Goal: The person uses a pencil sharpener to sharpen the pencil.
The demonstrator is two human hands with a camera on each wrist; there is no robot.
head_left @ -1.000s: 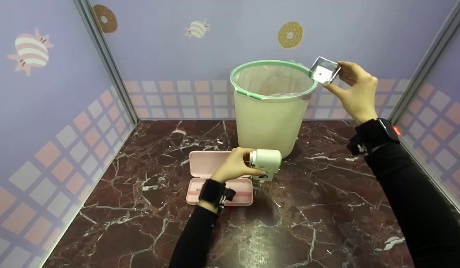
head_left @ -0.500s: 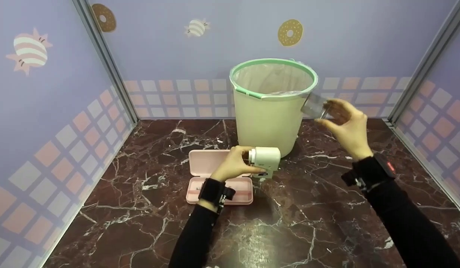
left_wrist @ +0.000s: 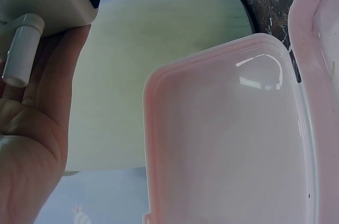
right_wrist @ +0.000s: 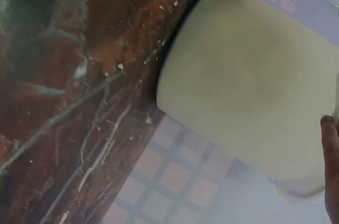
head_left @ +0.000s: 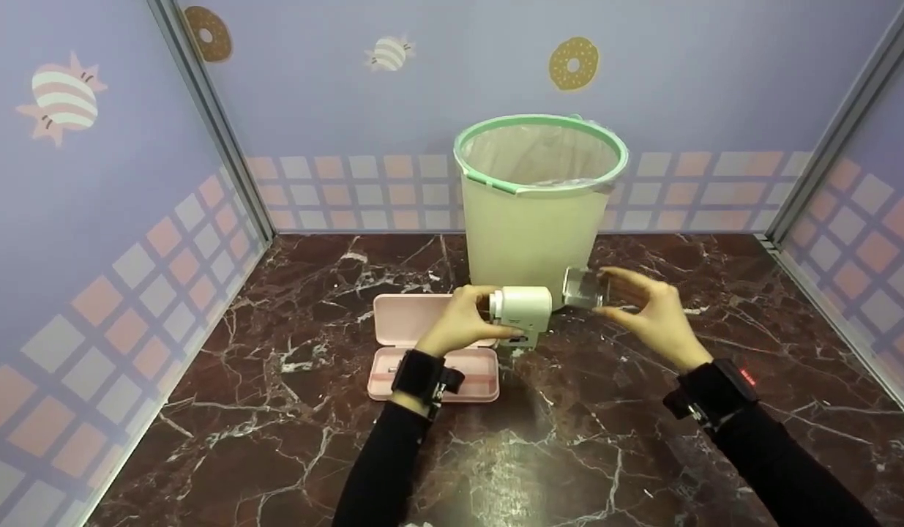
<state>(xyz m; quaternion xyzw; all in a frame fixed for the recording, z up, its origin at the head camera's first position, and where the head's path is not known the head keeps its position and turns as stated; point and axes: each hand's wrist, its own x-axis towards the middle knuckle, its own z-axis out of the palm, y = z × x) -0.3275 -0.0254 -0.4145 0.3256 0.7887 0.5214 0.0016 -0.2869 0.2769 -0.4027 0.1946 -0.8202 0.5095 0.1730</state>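
My left hand (head_left: 457, 323) grips a white hand-crank pencil sharpener (head_left: 526, 304) over the right side of an open pink pencil case (head_left: 408, 319). In the left wrist view the crank knob (left_wrist: 22, 57) juts out beside the palm, and the case lid (left_wrist: 228, 128) stands upright. Just right of the sharpener, my right hand (head_left: 658, 320) pinches a clear plastic shavings drawer (head_left: 583, 288) between thumb and fingers. A small gap separates drawer and sharpener in the head view. The right wrist view catches only part of the right hand (right_wrist: 331, 166) at its edge.
A pale waste bin (head_left: 532, 238) with a green rim and clear liner stands right behind both hands. Patterned walls (head_left: 334, 88) enclose the dark marbled tabletop (head_left: 276, 439) at the back and sides. Small light specks lie on the tabletop near the bin.
My right hand has brought the drawer down and left from beside the bin's rim to near the sharpener, turning it on the way. The left hand has barely moved.
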